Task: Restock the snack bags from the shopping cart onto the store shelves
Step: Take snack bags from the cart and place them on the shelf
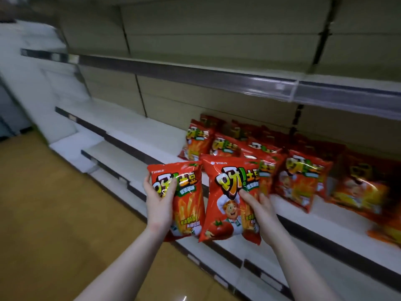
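My left hand [159, 200] grips a red snack bag [186, 205] by its left side, thumb across the front. My right hand [260, 210] holds a second red snack bag [227, 198] from its right side, thumb pressed on the front. Both bags are upright in front of the white middle shelf [138, 129]. On that shelf to the right, several matching red bags [301, 179] stand in rows. The shopping cart is out of view.
An upper shelf with a clear price rail [195, 77] runs overhead. Lower white shelves [104, 157] step out toward the yellow-brown floor [54, 213] on the left. The left stretch of the middle shelf holds no bags.
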